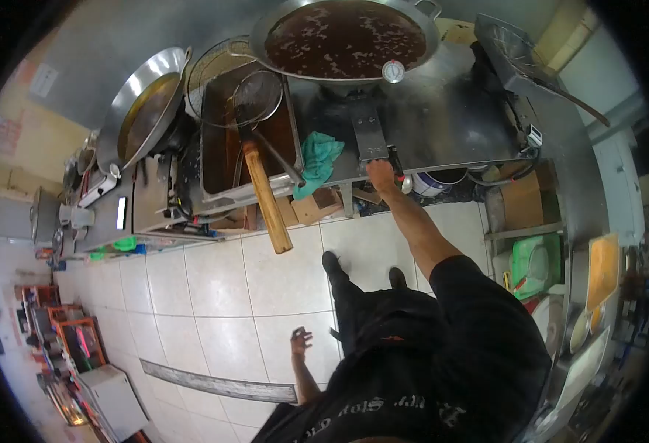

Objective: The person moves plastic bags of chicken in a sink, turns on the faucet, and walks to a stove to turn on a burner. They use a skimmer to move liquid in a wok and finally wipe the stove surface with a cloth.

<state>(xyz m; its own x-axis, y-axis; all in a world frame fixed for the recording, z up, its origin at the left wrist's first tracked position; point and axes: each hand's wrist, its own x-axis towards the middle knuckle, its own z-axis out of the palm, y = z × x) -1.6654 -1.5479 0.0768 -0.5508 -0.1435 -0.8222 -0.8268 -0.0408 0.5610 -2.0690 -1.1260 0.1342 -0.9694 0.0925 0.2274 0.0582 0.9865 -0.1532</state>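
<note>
My right hand (380, 176) is closed at the front edge of the steel stove, at the near end of a flat metal plate (371, 133). What its fingers hold is hidden. Behind the plate sits a large wok (442, 44) full of dark, bubbling oil (346, 37), with a dial thermometer (393, 71) at its rim. My left hand (301, 342) hangs low at my side over the tiled floor, fingers loosely curled and apart, holding nothing. A green cloth (320, 161) lies on the counter left of my right hand.
A rectangular oily tray (213, 173) holds strainers, one with a wooden handle (269, 203) jutting past the counter edge. Another wok (136, 100) stands at the left. At the right are a metal scoop basin (505, 52) and a green crate (538, 266). A phone-like white object (122, 213) lies at left.
</note>
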